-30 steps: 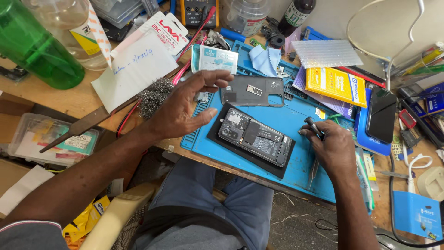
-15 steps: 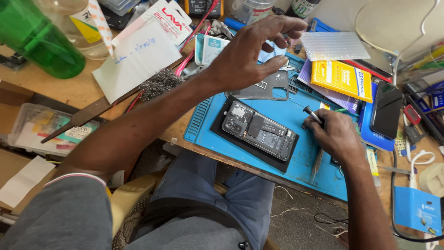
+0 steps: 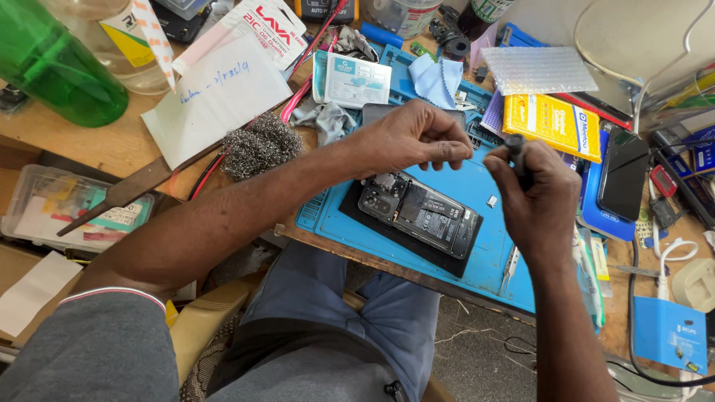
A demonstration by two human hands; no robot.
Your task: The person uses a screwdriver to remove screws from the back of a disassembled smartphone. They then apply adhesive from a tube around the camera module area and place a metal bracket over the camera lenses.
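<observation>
View from the head camera over a cluttered wooden worktop (image 3: 112, 152). An opened phone (image 3: 421, 214), back cover off and its circuit boards and battery exposed, lies on a dark pad on the blue repair mat (image 3: 488, 253), which serves here as the landmark. The left hand (image 3: 417, 138) hovers above the upper middle of the mat, just beyond the phone, its fingertips (image 3: 456, 151) pinched together; whether they hold anything is too small to tell. The right hand (image 3: 532, 197) is raised over the right part of the mat, clenched around a dark screwdriver (image 3: 515, 152) whose top shows above the fist; the 2 hands are near each other but apart. A small metal part (image 3: 492, 201) lies on the mat between phone and right hand. Off the mat's left edge lies a wad of steel wool (image 3: 257, 145), and further left a green bottle (image 3: 52, 63). Off its right edge lie a yellow packet (image 3: 551, 123) and a black phone (image 3: 622, 182).
</observation>
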